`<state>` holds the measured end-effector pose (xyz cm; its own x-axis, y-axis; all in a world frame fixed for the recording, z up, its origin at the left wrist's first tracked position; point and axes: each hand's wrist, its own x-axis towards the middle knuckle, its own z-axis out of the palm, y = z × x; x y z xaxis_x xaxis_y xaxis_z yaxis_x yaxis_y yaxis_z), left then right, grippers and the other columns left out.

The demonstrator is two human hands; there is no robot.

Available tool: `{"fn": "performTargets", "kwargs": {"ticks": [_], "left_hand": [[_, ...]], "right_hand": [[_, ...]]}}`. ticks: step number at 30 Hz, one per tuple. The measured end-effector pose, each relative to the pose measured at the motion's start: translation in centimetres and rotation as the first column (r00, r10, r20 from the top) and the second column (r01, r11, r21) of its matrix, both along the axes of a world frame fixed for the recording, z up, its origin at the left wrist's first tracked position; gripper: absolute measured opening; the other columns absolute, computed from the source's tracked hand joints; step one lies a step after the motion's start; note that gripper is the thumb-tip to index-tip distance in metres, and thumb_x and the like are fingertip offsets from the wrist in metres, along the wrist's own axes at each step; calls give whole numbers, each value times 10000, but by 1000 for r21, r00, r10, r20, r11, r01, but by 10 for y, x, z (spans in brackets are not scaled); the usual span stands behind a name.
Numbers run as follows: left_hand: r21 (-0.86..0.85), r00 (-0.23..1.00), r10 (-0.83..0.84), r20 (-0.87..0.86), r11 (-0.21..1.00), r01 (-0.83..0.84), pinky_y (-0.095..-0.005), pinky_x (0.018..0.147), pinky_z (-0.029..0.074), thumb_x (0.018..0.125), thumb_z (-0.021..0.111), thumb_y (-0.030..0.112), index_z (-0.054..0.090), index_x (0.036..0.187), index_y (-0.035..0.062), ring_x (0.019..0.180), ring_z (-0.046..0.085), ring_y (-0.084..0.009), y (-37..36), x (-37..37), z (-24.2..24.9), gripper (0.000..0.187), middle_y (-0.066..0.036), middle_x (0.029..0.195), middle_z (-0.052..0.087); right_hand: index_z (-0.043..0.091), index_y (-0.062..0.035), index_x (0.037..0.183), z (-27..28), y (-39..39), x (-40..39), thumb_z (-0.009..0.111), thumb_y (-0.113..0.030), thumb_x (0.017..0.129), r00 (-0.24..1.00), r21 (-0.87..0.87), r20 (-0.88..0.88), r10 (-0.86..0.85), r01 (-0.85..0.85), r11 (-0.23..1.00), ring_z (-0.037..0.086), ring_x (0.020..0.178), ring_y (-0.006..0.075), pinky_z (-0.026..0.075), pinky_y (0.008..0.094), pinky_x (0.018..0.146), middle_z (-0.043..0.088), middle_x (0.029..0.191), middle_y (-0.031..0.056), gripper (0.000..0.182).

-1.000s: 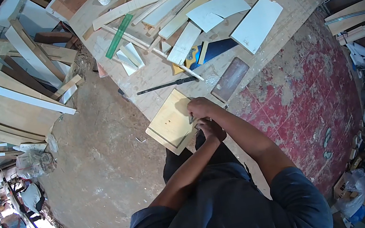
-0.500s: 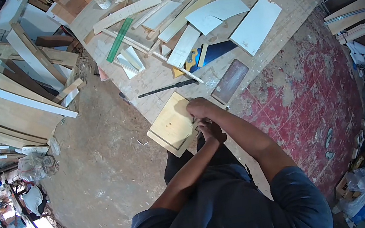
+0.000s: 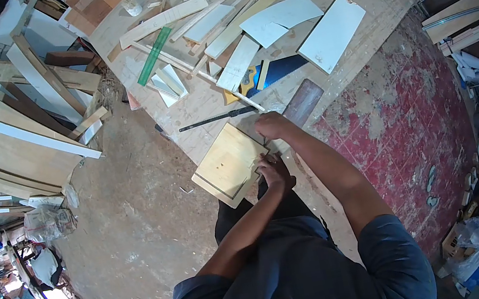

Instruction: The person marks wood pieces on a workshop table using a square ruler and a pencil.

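A pale wooden box-like piece (image 3: 225, 161) with a dark groove along its lower side lies at the table's near corner. My left hand (image 3: 273, 170) rests on its right edge, fingers bent over the wood. Just above, my right hand (image 3: 272, 126) is closed beside the piece's upper right edge, on a thin dark thing too small to name. A reddish-brown block (image 3: 304, 102) lies right beyond my right hand. Past the wooden piece, a thin black rasp-like tool (image 3: 215, 118) lies on the table.
The worktable (image 3: 357, 22) bears white boards (image 3: 332, 32), wood strips, a green strip (image 3: 154, 56) and a saw with a yellow handle (image 3: 236, 94). Wood offcuts lean at the left. Clutter lines the right side, and a red patch of floor (image 3: 403, 141) lies below the table.
My right hand has moved up and to the right, away from my left hand. The left hand has stayed at the wooden piece's edge, and the view has shifted slightly.
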<state>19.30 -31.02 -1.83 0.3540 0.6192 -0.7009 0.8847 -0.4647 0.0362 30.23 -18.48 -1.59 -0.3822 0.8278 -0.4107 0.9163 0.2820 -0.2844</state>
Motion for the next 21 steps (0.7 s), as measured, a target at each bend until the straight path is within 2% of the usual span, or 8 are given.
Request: {"fn": "performTargets", "kwargs": {"ticks": [5, 8, 11, 14, 16, 18, 19, 21], "left_hand": [[-25, 998, 52, 19, 998, -52, -547, 1011, 347, 752, 686, 411, 263, 1509, 32, 1359, 274, -528, 0, 0, -8, 946, -336, 1530, 233], [59, 986, 100, 131, 992, -109, -523, 990, 392, 764, 687, 327, 326, 1461, -3, 1326, 342, -523, 1, -5, -20, 851, -342, 1440, 379], [165, 977, -54, 208, 986, 19, -459, 902, 491, 792, 665, 196, 472, 1294, -25, 1196, 534, -452, 17, -17, -28, 581, -305, 1242, 574], [205, 951, -79, 300, 979, 16, -410, 792, 556, 806, 631, 93, 543, 1103, -2, 1005, 668, -344, 32, -36, -41, 324, -220, 1039, 672], [348, 886, -263, 383, 929, 125, -425, 742, 573, 823, 606, 73, 549, 1012, 39, 880, 697, -290, 40, -54, -40, 200, -163, 954, 678], [307, 888, -196, 416, 949, 65, -450, 793, 566, 805, 634, 63, 535, 1070, 35, 924, 674, -318, 48, -62, -36, 284, -160, 968, 653], [242, 861, -87, 501, 969, -43, -445, 813, 561, 784, 657, 55, 522, 1094, 33, 953, 660, -334, 52, -65, -36, 338, -172, 999, 638], [169, 825, 7, 566, 978, -124, -440, 833, 555, 764, 681, 46, 508, 1118, 31, 981, 645, -349, 57, -68, -36, 394, -185, 1030, 624]], "right_hand": [[724, -85, 819, 15, 2, 35, 607, -114, 770, 991, 17, -33, -129, 129, 991, 686, 906, 332, 551, 454, 770, 706, 912, 145, 130], [716, -122, 810, 27, -16, 62, 631, -138, 761, 912, 152, -274, -304, 353, 923, 675, 856, 340, 539, 455, 751, 697, 886, 139, 100], [697, -74, 803, 38, -55, 86, 656, -124, 770, 812, 149, -378, -444, 527, 837, 659, 774, 324, 518, 410, 698, 681, 810, 133, 73], [677, -30, 844, 27, -119, 103, 688, -89, 798, 655, 153, -549, -519, 689, 708, 643, 719, 304, 497, 351, 652, 660, 801, 164, 76], [685, -20, 855, 23, -163, 104, 691, -88, 809, 562, 66, -438, -702, 798, 599, 660, 735, 282, 505, 356, 664, 668, 809, 161, 82], [688, -14, 878, 11, -205, 95, 672, -31, 827, 265, -100, -669, -694, 894, 438, 628, 707, 155, 485, 290, 653, 673, 792, 92, 57], [688, -14, 878, 1, -223, 88, 672, -31, 827, 248, -114, -673, -696, 896, 430, 628, 707, 155, 485, 290, 653, 673, 792, 92, 57], [685, -8, 882, -25, -252, 71, 647, 16, 844, -16, -273, -672, -741, 935, 227, 585, 733, 84, 466, 246, 659, 671, 801, 33, 58]]}}
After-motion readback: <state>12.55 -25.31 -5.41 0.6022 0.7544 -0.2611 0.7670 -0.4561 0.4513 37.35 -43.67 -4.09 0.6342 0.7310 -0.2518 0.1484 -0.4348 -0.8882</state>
